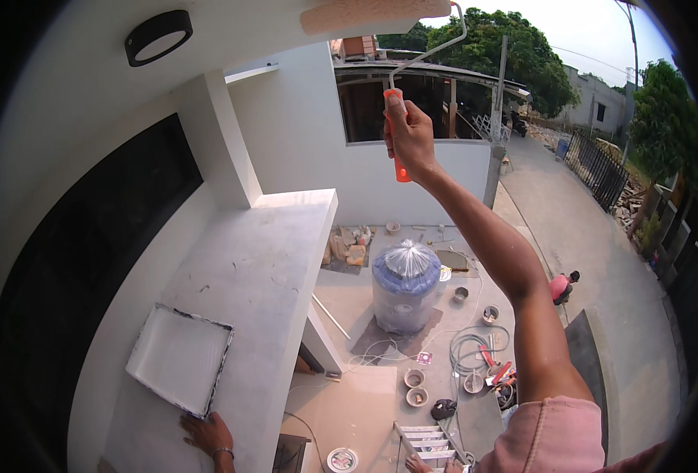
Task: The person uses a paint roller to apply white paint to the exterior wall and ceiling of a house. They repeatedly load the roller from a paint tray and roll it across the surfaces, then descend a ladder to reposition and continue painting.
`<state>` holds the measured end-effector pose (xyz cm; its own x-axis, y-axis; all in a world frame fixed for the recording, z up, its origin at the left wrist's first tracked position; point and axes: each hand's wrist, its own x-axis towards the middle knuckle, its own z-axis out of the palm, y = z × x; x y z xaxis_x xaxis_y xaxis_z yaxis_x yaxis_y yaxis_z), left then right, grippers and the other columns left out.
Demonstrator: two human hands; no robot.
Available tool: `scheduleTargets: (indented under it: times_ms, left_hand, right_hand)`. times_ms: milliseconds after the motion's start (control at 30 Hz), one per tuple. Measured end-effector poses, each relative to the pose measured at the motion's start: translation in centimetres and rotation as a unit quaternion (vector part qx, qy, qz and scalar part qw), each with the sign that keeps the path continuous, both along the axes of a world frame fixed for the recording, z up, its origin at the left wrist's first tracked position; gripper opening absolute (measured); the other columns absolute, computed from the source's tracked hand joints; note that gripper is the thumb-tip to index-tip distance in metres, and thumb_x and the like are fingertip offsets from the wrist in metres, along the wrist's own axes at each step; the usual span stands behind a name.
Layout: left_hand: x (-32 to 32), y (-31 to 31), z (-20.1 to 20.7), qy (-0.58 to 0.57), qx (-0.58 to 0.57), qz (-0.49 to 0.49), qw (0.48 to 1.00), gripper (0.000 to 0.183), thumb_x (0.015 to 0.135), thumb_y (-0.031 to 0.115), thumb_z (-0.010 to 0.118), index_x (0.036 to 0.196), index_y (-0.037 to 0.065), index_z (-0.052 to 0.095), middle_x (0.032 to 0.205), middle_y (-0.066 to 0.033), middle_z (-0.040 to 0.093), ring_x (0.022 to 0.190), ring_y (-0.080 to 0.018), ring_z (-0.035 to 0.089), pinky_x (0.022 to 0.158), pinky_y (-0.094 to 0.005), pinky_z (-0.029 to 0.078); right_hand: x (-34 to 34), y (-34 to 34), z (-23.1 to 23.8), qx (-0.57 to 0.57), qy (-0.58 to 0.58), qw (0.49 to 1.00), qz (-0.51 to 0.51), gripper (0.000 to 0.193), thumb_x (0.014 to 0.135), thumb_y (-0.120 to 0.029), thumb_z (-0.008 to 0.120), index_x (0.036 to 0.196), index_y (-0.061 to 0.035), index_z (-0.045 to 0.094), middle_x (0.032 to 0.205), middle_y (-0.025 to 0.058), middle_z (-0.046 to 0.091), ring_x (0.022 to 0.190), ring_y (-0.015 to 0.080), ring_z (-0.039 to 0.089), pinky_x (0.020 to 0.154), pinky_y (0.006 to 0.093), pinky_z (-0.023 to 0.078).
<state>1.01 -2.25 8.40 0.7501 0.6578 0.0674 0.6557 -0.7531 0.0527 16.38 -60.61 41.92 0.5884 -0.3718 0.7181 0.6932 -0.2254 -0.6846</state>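
Observation:
Raised high in front, my right hand is wrapped round the orange handle of a paint roller. The roller's bent wire frame leads up to a long, pale beige sleeve, which lies against or very near the white ceiling. My left hand rests palm down on a whitish ledge, fingers apart and holding nothing. Just beyond its fingertips sits a paint tray coated in white paint, with dark smears along its rim. I cannot tell whether the fingers touch the tray.
A round black ceiling lamp is at upper left. Far below stand a stepladder, a plastic-wrapped blue tank, several small buckets and a coiled hose. A person in pink is beside the road.

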Motion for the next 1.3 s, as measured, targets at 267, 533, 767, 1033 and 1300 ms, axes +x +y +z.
scheduleTargets:
  times_ms: [267, 533, 767, 1033, 1300]
  left_hand:
    - [0.2, 0.4, -0.6, 0.005, 0.003, 0.003, 1.000, 0.085, 0.099, 0.047, 0.047, 0.161, -0.006, 0.021, 0.169, -0.0215, 0.022, 0.158, -0.0353, 0.020, 0.125, -0.0619, 0.018]
    - [0.1, 0.6, -1.0, -0.011, 0.003, -0.004, 1.000, 0.083, 0.098, 0.043, 0.044, 0.160, -0.007, 0.023, 0.168, -0.0235, 0.024, 0.158, -0.0363, 0.020, 0.125, -0.0611, 0.016]
    - [0.1, 0.7, -0.9, -0.001, 0.008, -0.004, 1.000, 0.086, 0.099, 0.048, 0.048, 0.161, -0.006, 0.022, 0.169, -0.0221, 0.024, 0.158, -0.0352, 0.021, 0.125, -0.0613, 0.019]
    - [0.2, 0.8, -1.2, -0.010, 0.011, -0.005, 1.000, 0.085, 0.100, 0.050, 0.046, 0.160, -0.005, 0.024, 0.169, -0.0216, 0.024, 0.158, -0.0343, 0.021, 0.125, -0.0611, 0.019]
    - [-0.3, 0.2, -0.5, -0.025, 0.005, -0.015, 1.000, 0.081, 0.099, 0.046, 0.045, 0.159, -0.007, 0.027, 0.167, -0.0225, 0.027, 0.157, -0.0344, 0.023, 0.125, -0.0609, 0.020]
  right_hand:
    - [3.1, -2.7, 0.7, 0.008, 0.024, 0.999, 0.029, 0.049, 0.107, -0.055, 0.049, 0.088, -0.0098, 0.053, 0.070, 0.0004, 0.053, 0.054, 0.0086, 0.053, 0.043, 0.0263, 0.045]
    - [4.7, -4.5, 1.8, 0.038, 0.059, 0.997, 0.031, 0.052, 0.103, -0.058, 0.055, 0.091, -0.0073, 0.056, 0.068, -0.0003, 0.055, 0.055, 0.0099, 0.056, 0.045, 0.0275, 0.046]
    - [3.2, -4.5, 2.6, 0.046, 0.069, 0.996, 0.043, 0.053, 0.103, -0.059, 0.057, 0.090, -0.0067, 0.057, 0.070, 0.0003, 0.055, 0.056, 0.0102, 0.056, 0.045, 0.0282, 0.046]
    - [-2.5, -1.2, 2.2, 0.046, 0.074, 0.995, 0.039, 0.051, 0.104, -0.058, 0.054, 0.094, -0.0080, 0.058, 0.074, -0.0006, 0.055, 0.056, 0.0077, 0.055, 0.044, 0.0261, 0.048]
    - [-8.3, 2.4, 1.8, 0.059, 0.070, 0.995, 0.032, 0.051, 0.104, -0.056, 0.055, 0.092, -0.0072, 0.057, 0.072, 0.0004, 0.054, 0.056, 0.0089, 0.055, 0.043, 0.0270, 0.047]
